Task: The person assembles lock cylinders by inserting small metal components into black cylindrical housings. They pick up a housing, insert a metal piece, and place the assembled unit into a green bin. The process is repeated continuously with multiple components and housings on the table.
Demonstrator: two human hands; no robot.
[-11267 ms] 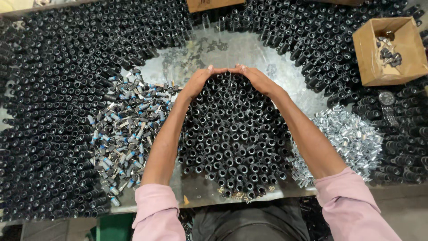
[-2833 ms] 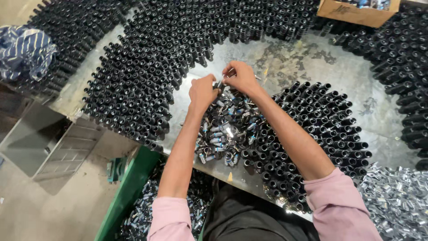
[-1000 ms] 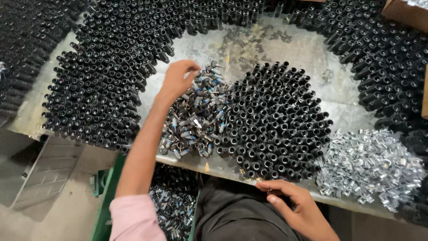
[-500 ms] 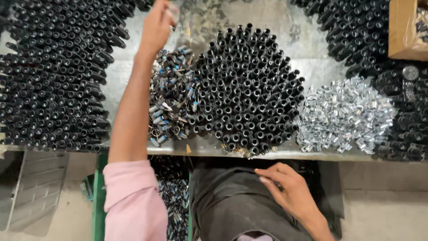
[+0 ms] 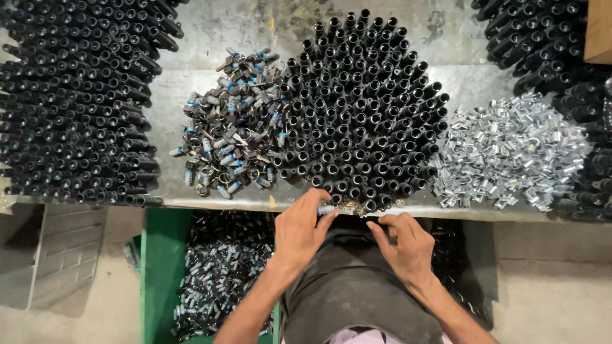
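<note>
A small assembly workshop: a worn grey metal counter [image 5: 210, 25] carries massed upright black tubes [image 5: 363, 108], a right-hand heap of shiny silver clips [image 5: 510, 153], and a green bin [image 5: 159, 267] of parts below.

Shiny silver metal clips [image 5: 510, 153] heaped nr bench's [image 5: 210, 86] right edge. Dark blue-banded small parts [image 5: 233, 130] piled left of centre. Black tubes [image 5: 76, 102] massed along left edge. Green bin [image 5: 159, 274] below front edge.

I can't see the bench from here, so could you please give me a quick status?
Left hand pinching a small part at the table edge. Right hand open beside it. Round cluster of black tubes right behind.
</note>
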